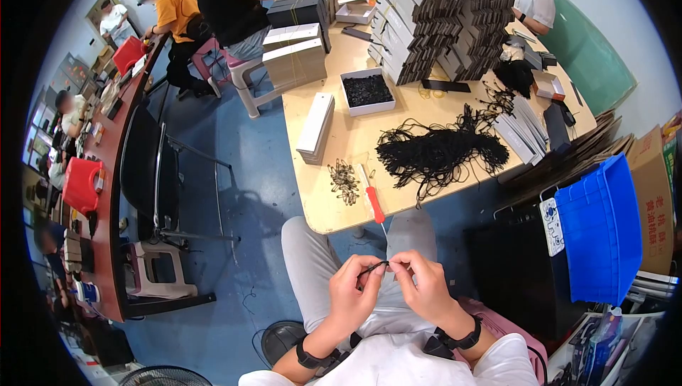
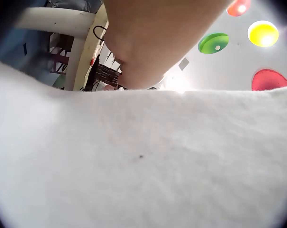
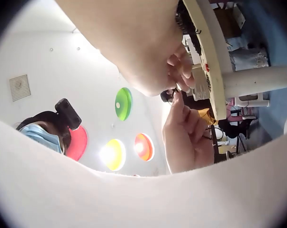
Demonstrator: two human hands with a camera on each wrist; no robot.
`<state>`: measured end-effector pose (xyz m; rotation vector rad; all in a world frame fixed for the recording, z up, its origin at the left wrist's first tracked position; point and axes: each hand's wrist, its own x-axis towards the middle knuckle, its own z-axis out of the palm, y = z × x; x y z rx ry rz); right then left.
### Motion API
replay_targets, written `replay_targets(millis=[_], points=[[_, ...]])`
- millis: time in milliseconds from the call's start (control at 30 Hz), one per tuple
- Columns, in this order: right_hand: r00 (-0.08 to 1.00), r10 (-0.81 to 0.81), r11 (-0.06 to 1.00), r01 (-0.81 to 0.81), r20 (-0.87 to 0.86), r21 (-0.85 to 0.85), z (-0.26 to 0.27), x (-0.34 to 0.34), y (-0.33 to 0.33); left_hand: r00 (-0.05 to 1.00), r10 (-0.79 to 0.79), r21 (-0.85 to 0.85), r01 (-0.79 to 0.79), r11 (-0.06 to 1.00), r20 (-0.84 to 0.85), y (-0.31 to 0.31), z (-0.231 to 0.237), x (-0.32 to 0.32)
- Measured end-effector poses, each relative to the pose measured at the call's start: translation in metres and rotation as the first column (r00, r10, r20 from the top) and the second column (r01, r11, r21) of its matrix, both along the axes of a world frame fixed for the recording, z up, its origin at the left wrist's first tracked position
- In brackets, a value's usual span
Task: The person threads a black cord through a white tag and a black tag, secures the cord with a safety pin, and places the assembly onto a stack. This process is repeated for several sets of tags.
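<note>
In the head view both hands meet above the lap. The left hand [image 1: 353, 292] pinches a thin black cord [image 1: 371, 268] between thumb and fingertips. Opposite it, the right hand [image 1: 426, 290] pinches the same cord close to the left fingertips. A loop of the cord [image 2: 100, 32] sticks out past the hand in the left wrist view. Fingertips of both hands come together in the right wrist view, with the left hand [image 3: 188, 140] below. On the table ahead lie a heap of black cords [image 1: 440, 150], a pile of small pins [image 1: 344, 182] and a red-handled tool [image 1: 374, 203].
The wooden table [image 1: 312, 205] has its near edge just beyond the knees. It bears a white box [image 1: 366, 109] of small black pieces, a stack of white boards [image 1: 315, 129] and tall grey stacks [image 1: 455, 23]. A blue crate [image 1: 600, 229] stands at the right.
</note>
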<state>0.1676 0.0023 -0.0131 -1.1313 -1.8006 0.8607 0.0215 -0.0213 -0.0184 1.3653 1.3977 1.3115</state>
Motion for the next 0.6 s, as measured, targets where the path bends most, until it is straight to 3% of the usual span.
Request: replay_targets(millis=[333,467,533,567,600], points=[[0.993,0.096,0.987,-0.085,0.073,-0.139,0.011,0.006,0.005,0.918,0.018,0.227,0.078,0.971,-0.396,0.005,-0.003,-0.008],[0.987,0.136,0.971,-0.115,0.091,-0.208,0.011,0.009,0.008,0.904,-0.023,0.187,0.113,0.976,-0.426,0.006,0.002,-0.011],[0.986,0.144,0.967,-0.121,0.086,-0.226,0.013,0.009,0.009,0.983,-0.113,-0.008,0.113,0.994,-0.147,0.005,0.004,-0.011],[0.984,0.149,0.967,-0.124,0.099,-0.223,0.013,0.01,0.009,0.983,-0.113,-0.008,0.114,0.994,-0.147,0.005,0.006,-0.012],[0.982,0.154,0.967,-0.126,0.112,-0.22,0.014,0.01,0.009,0.988,-0.146,-0.145,0.151,0.978,0.04,0.004,0.009,-0.013]])
